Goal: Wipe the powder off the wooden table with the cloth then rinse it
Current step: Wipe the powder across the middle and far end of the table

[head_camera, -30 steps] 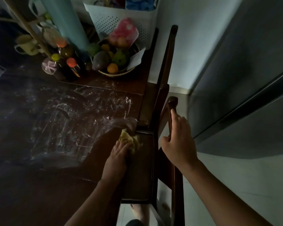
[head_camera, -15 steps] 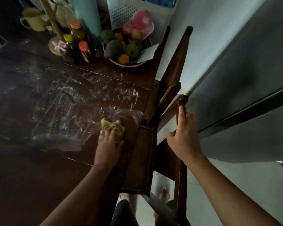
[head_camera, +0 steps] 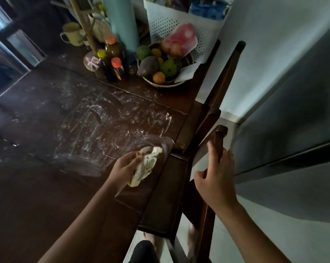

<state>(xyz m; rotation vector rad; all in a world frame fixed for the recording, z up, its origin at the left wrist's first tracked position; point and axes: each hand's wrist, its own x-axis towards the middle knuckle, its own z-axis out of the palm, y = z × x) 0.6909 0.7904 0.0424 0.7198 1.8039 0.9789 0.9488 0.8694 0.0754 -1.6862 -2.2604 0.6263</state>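
Observation:
White powder (head_camera: 107, 128) is smeared in streaks over the middle of the dark wooden table (head_camera: 37, 196). My left hand (head_camera: 125, 168) is closed on a crumpled pale yellow cloth (head_camera: 146, 165), lifted slightly near the table's right edge, just right of the powder. My right hand (head_camera: 215, 179) rests on the top rail of a dark wooden chair (head_camera: 220, 141) pushed against the table's right side, fingers wrapped around the post.
At the table's far end stand several small bottles (head_camera: 111, 61), a bowl of fruit (head_camera: 162, 71), a white perforated basket (head_camera: 179, 25), a teal cylinder (head_camera: 120, 21) and a mug (head_camera: 72, 34). A grey refrigerator (head_camera: 293, 111) stands close on the right.
My left hand has turned and lifted the cloth off the table surface, showing its underside, after wiping leftward from the table's edge. The right hand stays on the chair.

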